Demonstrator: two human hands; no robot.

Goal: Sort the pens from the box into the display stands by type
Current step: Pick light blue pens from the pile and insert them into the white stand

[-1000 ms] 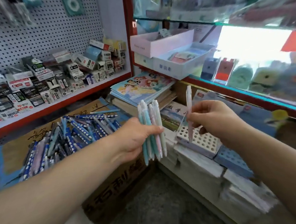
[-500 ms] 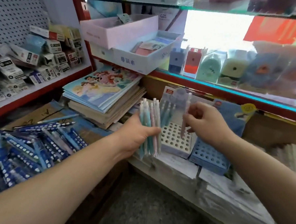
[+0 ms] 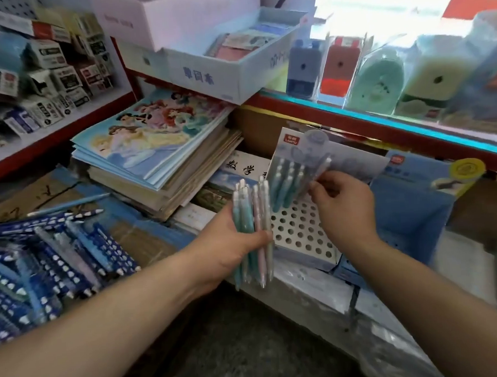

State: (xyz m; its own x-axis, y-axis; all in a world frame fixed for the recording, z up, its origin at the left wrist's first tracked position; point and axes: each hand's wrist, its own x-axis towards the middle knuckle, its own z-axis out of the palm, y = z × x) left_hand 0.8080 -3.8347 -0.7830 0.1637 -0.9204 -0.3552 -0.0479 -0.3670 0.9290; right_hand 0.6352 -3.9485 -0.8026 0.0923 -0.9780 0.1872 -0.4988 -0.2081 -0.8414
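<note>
My left hand (image 3: 230,247) grips a bundle of pastel pens (image 3: 252,225), teal, pink and white, held upright just left of the white display stand (image 3: 301,234). That stand has a perforated top and several teal pens (image 3: 284,186) standing in its back rows. My right hand (image 3: 343,206) pinches a single pale pen (image 3: 321,167) over the stand's back right holes, beside the standing pens. A blue display stand (image 3: 409,208) sits to the right. A heap of blue patterned pens (image 3: 43,256) lies in the cardboard box (image 3: 146,237) at the left.
A stack of picture notebooks (image 3: 153,144) lies behind the box. White and blue trays (image 3: 206,72) sit on the red-edged shelf above. Boxed sharpeners (image 3: 379,77) line the right shelf. Small packets (image 3: 49,83) crowd the left shelf. Wrapped paper stacks (image 3: 333,293) lie under the stands.
The view has swung right and closer to the stands. My right hand has carried its single pen up and back to the standing teal pens. My left hand keeps its bundle.
</note>
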